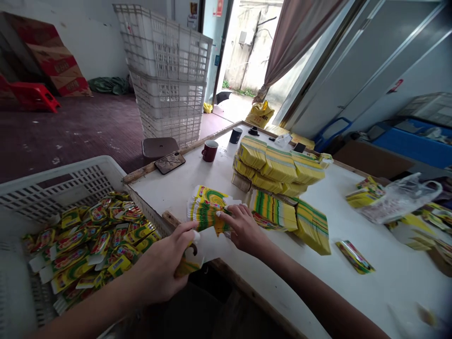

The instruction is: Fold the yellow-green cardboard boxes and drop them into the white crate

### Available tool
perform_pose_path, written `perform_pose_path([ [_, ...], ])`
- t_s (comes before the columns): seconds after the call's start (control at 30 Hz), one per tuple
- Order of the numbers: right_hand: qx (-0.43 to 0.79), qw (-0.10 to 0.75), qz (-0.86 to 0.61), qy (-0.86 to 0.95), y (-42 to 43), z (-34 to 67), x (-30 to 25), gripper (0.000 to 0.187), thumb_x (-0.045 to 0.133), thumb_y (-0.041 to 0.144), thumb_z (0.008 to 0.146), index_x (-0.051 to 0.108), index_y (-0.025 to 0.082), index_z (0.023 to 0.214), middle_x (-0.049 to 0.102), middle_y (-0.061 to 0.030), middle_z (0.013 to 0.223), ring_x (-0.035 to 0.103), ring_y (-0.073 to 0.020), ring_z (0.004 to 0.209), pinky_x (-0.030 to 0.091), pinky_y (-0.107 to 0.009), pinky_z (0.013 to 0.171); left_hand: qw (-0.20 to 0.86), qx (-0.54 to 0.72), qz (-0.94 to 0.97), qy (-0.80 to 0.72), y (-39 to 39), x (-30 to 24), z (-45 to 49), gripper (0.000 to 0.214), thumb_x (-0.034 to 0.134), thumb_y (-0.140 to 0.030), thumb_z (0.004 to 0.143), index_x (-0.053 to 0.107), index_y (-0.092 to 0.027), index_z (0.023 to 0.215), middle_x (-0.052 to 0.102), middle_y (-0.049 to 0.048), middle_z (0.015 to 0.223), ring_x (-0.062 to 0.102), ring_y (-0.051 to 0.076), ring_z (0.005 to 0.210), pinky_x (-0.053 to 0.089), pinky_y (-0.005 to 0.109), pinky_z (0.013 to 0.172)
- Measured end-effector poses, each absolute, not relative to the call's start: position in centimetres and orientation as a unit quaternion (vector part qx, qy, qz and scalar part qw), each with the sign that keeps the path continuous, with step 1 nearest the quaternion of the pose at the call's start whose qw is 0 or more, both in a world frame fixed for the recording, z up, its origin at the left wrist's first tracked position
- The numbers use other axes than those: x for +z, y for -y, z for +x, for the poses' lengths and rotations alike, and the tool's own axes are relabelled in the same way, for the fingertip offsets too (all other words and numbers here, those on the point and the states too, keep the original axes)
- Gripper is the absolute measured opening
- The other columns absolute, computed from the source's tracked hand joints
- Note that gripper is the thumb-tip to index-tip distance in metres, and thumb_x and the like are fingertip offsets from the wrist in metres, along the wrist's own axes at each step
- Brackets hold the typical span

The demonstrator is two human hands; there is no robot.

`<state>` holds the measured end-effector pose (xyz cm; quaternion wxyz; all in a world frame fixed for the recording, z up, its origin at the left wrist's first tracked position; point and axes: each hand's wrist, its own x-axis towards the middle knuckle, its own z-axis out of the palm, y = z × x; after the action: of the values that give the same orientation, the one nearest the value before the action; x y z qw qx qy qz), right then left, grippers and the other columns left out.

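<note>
"So, where is the carton (205,248) held, and how?"

"Just off the near edge of the table (169,190), it is grasped by the left hand (167,259), with thumb and fingers closed about it."

"And the right hand (243,226)?"

"Its fingertips are laid over the fanned cards (208,200); whether one is pinched cannot be told."

"How is the carton likely to be handled?"

"As thin card, presumably: light, springy, easily creased, perhaps slippery where printed. It is best taken by its side edges, with the white end left unpressed."

"What can be counted?"

"Two mugs are seen towards the far left, one red mug (209,150) and one dark mug (236,135). One phone (170,162) is set at the left corner, and one loose pack (355,256) is left to the right. The heaped packs (99,235) in the left crate (109,165) and the bundled cards (278,165) cannot be counted reliably."
</note>
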<state>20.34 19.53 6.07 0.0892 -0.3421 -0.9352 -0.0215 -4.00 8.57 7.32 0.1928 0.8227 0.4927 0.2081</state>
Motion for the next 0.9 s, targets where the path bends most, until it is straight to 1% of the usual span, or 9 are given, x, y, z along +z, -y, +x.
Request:
perform_pose_path([
  [0.1,-0.006,0.092,-0.337,0.937,-19.8,20.6,6.1,0.056,0.057,0.003,0.069,0.056,0.018,0.123,0.052,-0.0127,0.115,0.046,-0.0272,0.105,0.036,-0.042,0.095,0.2,0.168,0.846,-0.464,-11.4,8.5,-2.8,0.058,0.056,-0.015,0.07,0.032,-0.023,0.122,0.02,0.0133,0.156,0.047,0.029,0.129,0.046,0.04,0.098],
  [0.23,0.005,0.09,-0.335,0.938,-20.3,21.0,6.1,0.037,0.052,0.004,0.079,0.06,0.019,0.112,0.056,-0.011,0.11,0.051,-0.0238,0.099,0.039,-0.037,0.09,0.205,0.11,0.839,-0.491,-14.1,7.9,-2.0,0.062,0.06,-0.017,0.067,0.032,-0.019,0.123,0.025,0.0182,0.153,0.053,0.03,0.122,0.048,0.042,0.095],
  [0.37,0.017,0.08,-0.347,0.934,-21.4,21.0,6.7,0.032,0.047,-0.001,0.081,0.058,0.018,0.105,0.062,-0.0063,0.097,0.056,-0.02,0.09,0.042,-0.029,0.08,0.198,0.069,0.834,-0.51,-14.3,6.8,-1.9,0.057,0.061,-0.018,0.066,0.038,-0.018,0.118,0.021,0.0188,0.155,0.06,0.031,0.112,0.052,0.042,0.089],
  [0.43,0.025,0.085,-0.373,0.924,-22.2,20.5,7.4,0.026,0.047,0.004,0.084,0.056,0.017,0.105,0.062,-0.0055,0.093,0.059,-0.0189,0.082,0.043,-0.026,0.071,0.193,0.067,0.833,-0.514,-14.1,6.5,-1.8,0.058,0.061,-0.018,0.065,0.039,-0.018,0.119,0.02,0.0186,0.155,0.062,0.031,0.109,0.052,0.042,0.089],
  [0.5,0.028,0.099,-0.407,0.907,-23.2,19.6,8.3,0.023,0.047,0.011,0.088,0.053,0.016,0.11,0.061,-0.0082,0.1,0.06,-0.019,0.078,0.042,-0.026,0.065,0.193,0.069,0.833,-0.515,-14.0,6.4,-1.7,0.06,0.061,-0.017,0.064,0.039,-0.017,0.119,0.02,0.0187,0.155,0.061,0.031,0.11,0.052,0.042,0.09],
  [0.63,0.036,0.122,-0.442,0.888,-26.1,17.3,9.3,0.042,0.052,0.02,0.089,0.043,0.011,0.129,0.052,-0.0184,0.123,0.057,-0.0264,0.103,0.044,-0.033,0.081,0.193,0.07,0.833,-0.513,-13.9,6.5,-1.6,0.062,0.06,-0.013,0.062,0.038,-0.015,0.119,0.02,0.0215,0.154,0.057,0.031,0.117,0.05,0.043,0.093],
  [0.7,0.064,0.101,-0.436,0.892,-27.7,16.4,9.3,0.053,0.056,0.021,0.087,0.039,0.009,0.135,0.053,-0.0196,0.126,0.056,-0.0274,0.109,0.043,-0.034,0.087,0.194,0.077,0.832,-0.514,-13.3,6.6,-1.4,0.06,0.059,-0.012,0.062,0.038,-0.015,0.119,0.021,0.0225,0.153,0.052,0.032,0.123,0.048,0.042,0.096],
  [0.8,0.14,0.02,-0.402,0.905,-29.6,15.7,8.5,0.041,0.06,0.023,0.084,0.055,0.011,0.123,0.067,-0.0136,0.109,0.064,-0.0217,0.091,0.048,-0.027,0.074,0.192,0.112,0.828,-0.514,-11.5,6.5,-1.2,0.064,0.057,-0.012,0.063,0.033,-0.018,0.122,0.022,0.0205,0.152,0.044,0.032,0.13,0.045,0.043,0.1],
  [0.9,0.207,-0.046,-0.349,0.913,-30.1,15.6,7.8,0.025,0.06,0.025,0.083,0.066,0.017,0.107,0.073,-0.0057,0.099,0.067,-0.017,0.079,0.048,-0.021,0.064,0.222,0.144,0.833,-0.485,-9.2,6.0,-1.2,0.075,0.057,-0.011,0.059,0.025,-0.024,0.126,0.029,0.0144,0.147,0.048,0.03,0.126,0.047,0.041,0.097],
])
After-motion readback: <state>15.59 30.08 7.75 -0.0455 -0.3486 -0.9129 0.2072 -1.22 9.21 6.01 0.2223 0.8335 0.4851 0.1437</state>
